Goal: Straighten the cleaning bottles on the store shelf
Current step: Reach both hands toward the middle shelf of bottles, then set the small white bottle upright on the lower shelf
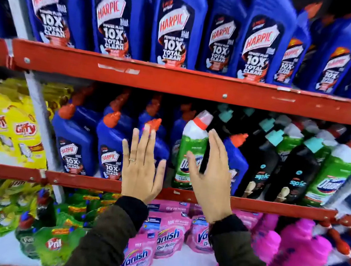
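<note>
Both grips are open and hold nothing. Left hand (pixel 143 169) is raised flat, fingers spread and pointing up, a ring on one finger; it covers part of a blue bottle on the middle shelf (pixel 273 207). Right hand (pixel 210 180) is cupped, thumb apart from the fingers, just beside the green bottle (pixel 190 156); whether it touches the bottle I cannot tell. Dark sleeves (pixel 105 242) cover both forearms.

Below the hands, on the lowest shelf, lie pink Vanish pouches (pixel 167 240), with green pouches (pixel 51 244) to their left and pink bottles (pixel 301 263) to the right.

On the middle shelf the green bottle stands at the front edge, upright, with a white shoulder, red-and-white cap and a blurred label. Left of it stand small blue Harpic bottles (pixel 73 141) with red angled caps, in rows going back. Right of it come black bottles (pixel 261 170) with teal caps, then more green ones (pixel 332 177). Yellow pouches (pixel 14 131) fill the bay at far left.

On the top shelf a row of large blue Harpic bottles (pixel 175 30) faces forward, labels reading "10X Total Clean", the ones on the right leaning slightly.
</note>
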Available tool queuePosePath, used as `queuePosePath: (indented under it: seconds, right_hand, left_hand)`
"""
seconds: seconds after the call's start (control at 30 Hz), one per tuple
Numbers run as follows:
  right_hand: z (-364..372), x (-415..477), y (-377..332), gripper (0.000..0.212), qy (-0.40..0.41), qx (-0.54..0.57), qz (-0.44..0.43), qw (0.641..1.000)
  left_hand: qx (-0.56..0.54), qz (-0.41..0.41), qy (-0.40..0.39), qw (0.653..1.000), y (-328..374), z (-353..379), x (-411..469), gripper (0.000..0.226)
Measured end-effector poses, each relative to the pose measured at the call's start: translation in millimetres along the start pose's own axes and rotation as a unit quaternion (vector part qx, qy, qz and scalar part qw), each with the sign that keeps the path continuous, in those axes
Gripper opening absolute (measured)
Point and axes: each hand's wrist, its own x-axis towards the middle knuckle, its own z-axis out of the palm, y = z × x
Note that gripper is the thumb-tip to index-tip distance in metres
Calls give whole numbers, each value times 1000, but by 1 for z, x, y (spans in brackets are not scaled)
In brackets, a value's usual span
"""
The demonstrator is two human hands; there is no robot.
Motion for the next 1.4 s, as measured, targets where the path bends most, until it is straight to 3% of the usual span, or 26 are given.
queuePosePath:
  seconds: [0.2, 0.37, 0.7, 1.03, 1.2, 1.4]
  right_hand:
    - [21, 34, -7, 78, 9, -22, 69, 997]
    - [27, 37, -4, 63, 31, -21, 98, 995]
    - [-3, 39, -25, 52, 102, 35, 105, 989]
    - [-18, -18, -11, 58, 45, -1, 151, 988]
    - [14, -82, 24, 56, -57, -23, 202, 977]
    - [55, -158, 80, 55, -186, -48, 305, 933]
  left_hand:
    - [37, 26, -15, 999, -27, 51, -33, 69]
    - [60, 48, 16, 997, -34, 76, -46, 59]
    - [60, 73, 55, 994, -37, 86, -51, 70]
    - [52, 69, 43, 995, -38, 86, -54, 73]
    - [39, 68, 40, 996, -38, 84, -54, 77]
    - [33, 65, 35, 997, -38, 82, -54, 80]
